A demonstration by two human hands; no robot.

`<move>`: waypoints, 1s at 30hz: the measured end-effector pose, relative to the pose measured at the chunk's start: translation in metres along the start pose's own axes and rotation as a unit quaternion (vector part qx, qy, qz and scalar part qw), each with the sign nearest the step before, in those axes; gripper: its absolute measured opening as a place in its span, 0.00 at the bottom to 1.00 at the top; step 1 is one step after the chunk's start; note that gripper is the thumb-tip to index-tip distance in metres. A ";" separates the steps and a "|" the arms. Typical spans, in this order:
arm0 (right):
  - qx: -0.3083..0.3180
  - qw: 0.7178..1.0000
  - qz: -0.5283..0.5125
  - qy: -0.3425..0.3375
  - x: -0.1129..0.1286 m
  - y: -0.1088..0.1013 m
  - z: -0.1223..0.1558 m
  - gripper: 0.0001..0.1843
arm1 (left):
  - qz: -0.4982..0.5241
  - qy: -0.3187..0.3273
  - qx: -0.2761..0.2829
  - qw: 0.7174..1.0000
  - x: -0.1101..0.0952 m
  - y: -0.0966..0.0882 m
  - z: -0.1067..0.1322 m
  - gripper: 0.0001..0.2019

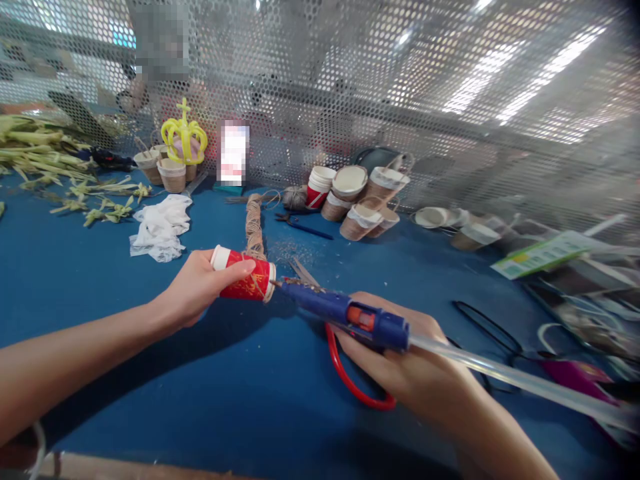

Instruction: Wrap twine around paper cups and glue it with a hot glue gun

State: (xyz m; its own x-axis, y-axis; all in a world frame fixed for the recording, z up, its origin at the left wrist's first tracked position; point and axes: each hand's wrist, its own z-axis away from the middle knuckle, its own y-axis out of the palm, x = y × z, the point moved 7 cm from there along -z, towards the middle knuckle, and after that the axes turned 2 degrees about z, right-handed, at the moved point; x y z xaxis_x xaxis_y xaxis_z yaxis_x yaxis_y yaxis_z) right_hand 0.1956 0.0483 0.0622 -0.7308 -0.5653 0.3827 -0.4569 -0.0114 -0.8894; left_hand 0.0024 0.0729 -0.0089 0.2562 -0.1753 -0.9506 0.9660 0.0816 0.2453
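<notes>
- Nearest, toward 5 o'clock of the cup, the red-handled scissors (357, 393) show below the right grip (395, 353), partly covered, on the blue table (215, 393).
- The right grip is closed about a blue glue gun (320, 303) with an orange-red part in its side; no writing on it can be read. A clear glue stick (480, 363) runs out of its rear toward 4 o'clock.
- The nozzle meets the red paper cup (247, 285) at its 3 o'clock end; whether it touches or sits just beside cannot be told.
- The cup bears gold lettering or pattern, too small to read; it is white at both ends, lies tipped on its side in the air, with a thin strand of twine across it.
- The left grip (195, 283) holds the cup from 9 o'clock, thumb along the upper side.
- Just beyond, at 12 o'clock, lies a hank of brown twine (254, 223); at 10 o'clock, a crumpled white cloth (161, 227); at 1 to 2 o'clock, blue-handled pliers (307, 227).
- At 3 o'clock, well apart, is a green-and-white packet (545, 253), its print blurred.
- Farther, at 2 o'clock, twine-wrapped cups (357, 223) stand and lean near a red-and-white cup stack (319, 187).
- At 11 o'clock is a yellow crown-shaped piece (189, 150); farthest, a perforated metal screen (300, 87).
</notes>
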 end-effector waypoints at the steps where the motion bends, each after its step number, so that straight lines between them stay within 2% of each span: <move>1: 0.002 1.000 0.000 0.002 0.000 0.000 0.000 0.06 | -0.001 0.002 0.000 1.000 0.000 0.000 0.000 0.08; 4: 0.006 1.000 -0.001 -0.001 0.001 0.000 0.000 0.08 | 0.003 0.005 0.004 1.000 -0.001 0.000 0.000 0.08; 10: -0.005 1.000 -0.018 0.020 -0.002 -0.002 0.001 0.05 | -0.004 0.016 0.006 1.000 -0.001 0.000 0.000 0.09; 15: 0.014 1.000 -0.014 0.019 -0.002 -0.001 0.002 0.06 | -0.016 0.020 0.001 1.000 -0.001 0.000 0.000 0.10; 21: -0.002 0.999 -0.021 0.029 -0.007 -0.002 0.002 0.05 | -0.041 0.030 0.001 0.999 -0.001 -0.001 0.001 0.10; 26: 0.016 0.999 -0.013 0.028 -0.007 0.000 0.001 0.07 | -0.053 0.036 0.000 0.998 -0.003 0.000 0.003 0.09; 30: 0.001 0.999 -0.026 0.023 -0.008 -0.002 0.000 0.05 | -0.077 0.052 -0.009 0.996 -0.005 -0.002 0.003 0.10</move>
State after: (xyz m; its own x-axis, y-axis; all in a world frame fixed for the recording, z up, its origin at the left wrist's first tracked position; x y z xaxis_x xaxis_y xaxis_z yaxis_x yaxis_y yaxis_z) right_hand 0.2022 0.0528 0.0604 -0.7289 -0.5251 0.4393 -0.4935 -0.0417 -0.8687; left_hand -0.0008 0.0705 -0.0038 0.0994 -0.0842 -0.9915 0.9925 0.0793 0.0928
